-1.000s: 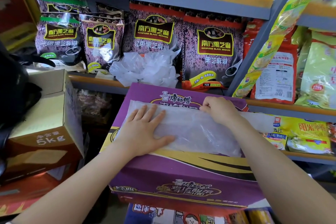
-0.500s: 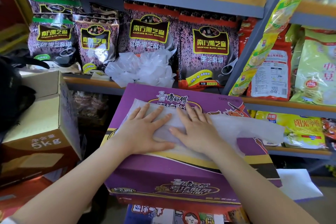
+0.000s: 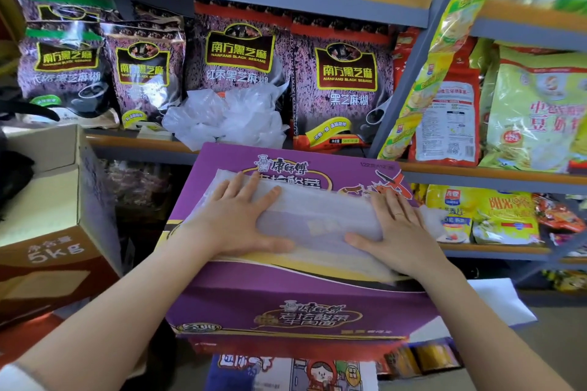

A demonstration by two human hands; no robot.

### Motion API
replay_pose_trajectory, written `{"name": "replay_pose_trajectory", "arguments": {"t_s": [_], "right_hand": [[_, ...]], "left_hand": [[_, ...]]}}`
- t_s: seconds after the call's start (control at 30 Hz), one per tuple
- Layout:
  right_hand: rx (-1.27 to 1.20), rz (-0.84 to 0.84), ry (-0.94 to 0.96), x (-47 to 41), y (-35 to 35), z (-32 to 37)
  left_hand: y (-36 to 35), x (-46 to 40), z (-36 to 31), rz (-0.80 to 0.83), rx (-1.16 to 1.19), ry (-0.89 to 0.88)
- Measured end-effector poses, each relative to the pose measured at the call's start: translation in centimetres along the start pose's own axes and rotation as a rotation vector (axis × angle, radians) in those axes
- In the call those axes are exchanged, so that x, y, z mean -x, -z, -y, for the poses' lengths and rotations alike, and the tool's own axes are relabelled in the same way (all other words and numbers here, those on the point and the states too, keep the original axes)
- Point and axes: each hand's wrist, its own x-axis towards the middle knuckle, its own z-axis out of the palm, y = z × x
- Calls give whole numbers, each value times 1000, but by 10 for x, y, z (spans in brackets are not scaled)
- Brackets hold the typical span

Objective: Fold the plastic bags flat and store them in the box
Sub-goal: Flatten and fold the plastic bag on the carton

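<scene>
Both hands are flat on a translucent white plastic bag (image 3: 320, 219) that's spread over the top of a purple printed cardboard box (image 3: 286, 305). Left hand (image 3: 236, 222) has its grip spread wide, fingers straight and fanned, palm pressing down on the bag's left end. Right hand (image 3: 397, 232) is the same deal, grip spread with straight fingers and thumb stuck out toward the left hand, pressing the bag's right end. The stretch of bag between the two grips looks smooth and flat, and a bit of it pokes out past the right hand. Just beyond the left grip, on the metal shelf (image 3: 139, 144), sits a crumpled pile of clear plastic bags (image 3: 225, 119) leaning against dark purple sesame packets (image 3: 238, 54). Off to the left of the left grip is an open brown cardboard carton (image 3: 57, 251).
</scene>
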Motion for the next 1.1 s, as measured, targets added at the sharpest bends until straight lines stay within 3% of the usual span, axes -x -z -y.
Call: {"name": "replay_pose_trajectory", "arguments": {"t_s": [0.17, 0.3, 0.47, 0.53, 0.67, 0.87, 1.03, 1.1], "right_hand": [[-28, -9, -46, 5, -1, -9], [-57, -45, -44, 4, -5, -13], [-60, -28, -70, 3, 1, -54], [-230, 7, -115, 3, 3, -75], [-925, 77, -145, 3, 7, -92], [-917, -2, 23, -1, 21, -96], [-1033, 267, 59, 18, 40, -105], [-1072, 287, 107, 27, 44, -107]], "left_hand": [[0, -15, -63, -177, -13, -74], [-19, -33, -115, -104, 5, -156], [-22, -37, -110, -91, -31, -136], [-21, -36, -107, -79, -42, -146], [-20, -33, -103, -87, -23, -167], [-14, -30, -91, -96, 57, -302], [-15, -8, -113, -412, 75, -528], [-13, 5, -133, -357, 119, -468]]}}
